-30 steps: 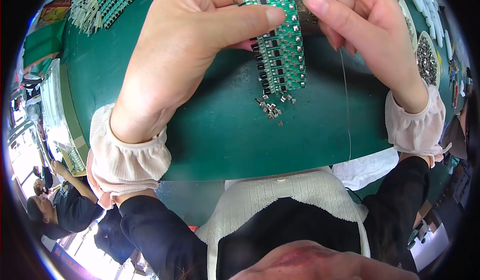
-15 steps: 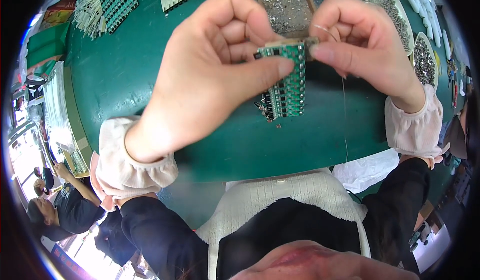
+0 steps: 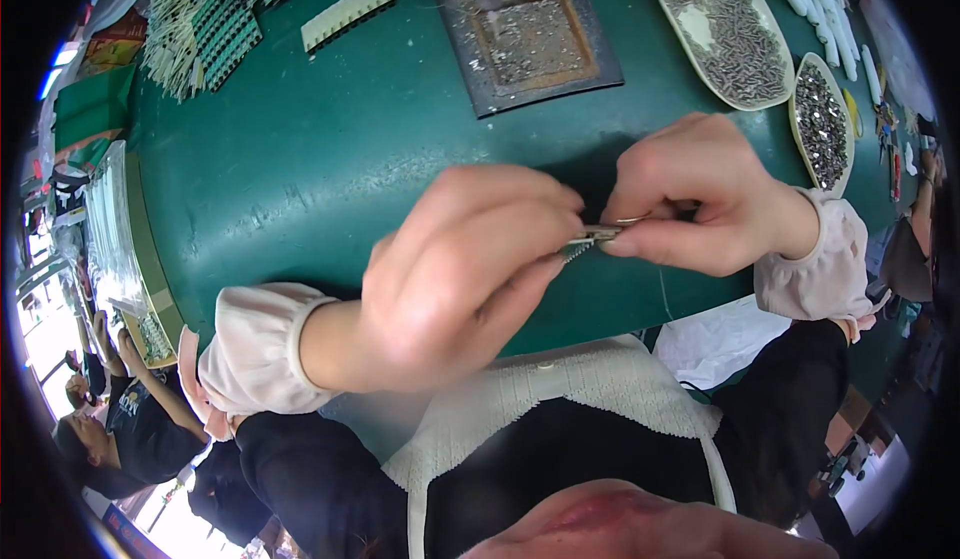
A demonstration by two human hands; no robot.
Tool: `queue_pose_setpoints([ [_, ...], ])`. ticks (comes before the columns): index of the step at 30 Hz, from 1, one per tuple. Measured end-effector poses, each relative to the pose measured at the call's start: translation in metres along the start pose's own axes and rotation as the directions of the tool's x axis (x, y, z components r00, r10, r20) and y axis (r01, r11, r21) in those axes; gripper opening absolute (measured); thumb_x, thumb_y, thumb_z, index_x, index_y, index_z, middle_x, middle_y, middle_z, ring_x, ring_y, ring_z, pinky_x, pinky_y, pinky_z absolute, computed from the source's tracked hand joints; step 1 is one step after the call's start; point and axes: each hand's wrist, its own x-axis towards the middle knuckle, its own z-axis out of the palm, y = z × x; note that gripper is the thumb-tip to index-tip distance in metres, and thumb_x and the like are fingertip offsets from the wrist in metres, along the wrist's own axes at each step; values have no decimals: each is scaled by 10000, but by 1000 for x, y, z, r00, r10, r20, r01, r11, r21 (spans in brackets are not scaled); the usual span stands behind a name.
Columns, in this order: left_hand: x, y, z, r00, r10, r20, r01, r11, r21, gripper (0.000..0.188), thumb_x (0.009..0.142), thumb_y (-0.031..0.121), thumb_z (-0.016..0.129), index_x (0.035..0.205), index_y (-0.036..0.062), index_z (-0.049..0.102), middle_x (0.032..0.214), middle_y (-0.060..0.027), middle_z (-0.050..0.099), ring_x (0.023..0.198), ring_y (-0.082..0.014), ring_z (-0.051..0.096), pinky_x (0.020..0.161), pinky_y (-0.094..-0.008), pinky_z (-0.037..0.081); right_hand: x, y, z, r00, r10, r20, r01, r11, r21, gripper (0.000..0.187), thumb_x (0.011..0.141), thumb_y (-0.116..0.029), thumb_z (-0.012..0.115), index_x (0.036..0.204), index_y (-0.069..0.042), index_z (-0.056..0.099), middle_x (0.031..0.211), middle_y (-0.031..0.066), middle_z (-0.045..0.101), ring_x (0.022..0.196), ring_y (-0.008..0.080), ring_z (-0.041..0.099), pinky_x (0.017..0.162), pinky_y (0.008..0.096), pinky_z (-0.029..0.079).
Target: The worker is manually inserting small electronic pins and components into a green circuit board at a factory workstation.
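Tabletop [image 3: 300,149] smooth, glossy; cuffs [image 3: 262,347] matt cloth; small parts [image 3: 822,124] shiny metal

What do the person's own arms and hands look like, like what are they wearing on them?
The left hand and right hand are ungloved. Both forearms wear pale pink sleeve covers, puffy and gathered at the wrist; black sleeves show farther up.

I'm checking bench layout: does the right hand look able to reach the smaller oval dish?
Probably yes: the right hand is near the smaller oval dish, nothing visibly between, though it's apparently pinching a thin piece.
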Motion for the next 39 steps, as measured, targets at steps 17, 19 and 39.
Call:
queue_pose_setpoints([
  [17,-17,-8,8,991,95,92,-107,986,128,346,586,65,703,930,49,676,864,-49,622,773,-219,646,670,-345,578,-27,10,-69,821,405,-403,-562,441,-700,289,815,-104,776,1063,-7,663,720,119,562,645,263,565,608,389,448],
  [19,-18,-7,4,986,68,155,-91,985,147,365,606,93,712,964,30,684,926,-74,641,804,-261,653,695,-372,570,-25,23,-72,826,380,-416,-559,458,-691,262,834,-107,762,1053,-2,663,737,125,582,657,273,573,617,393,452],
  [39,6,-8,-28,959,-166,228,138,981,134,341,756,-11,758,1090,-15,687,1106,-171,656,892,-325,690,752,-364,574,-19,28,-94,853,290,-433,-520,404,-753,199,975,-156,640,1114,-38,721,1018,152,705,917,336,686,806,398,520],
])
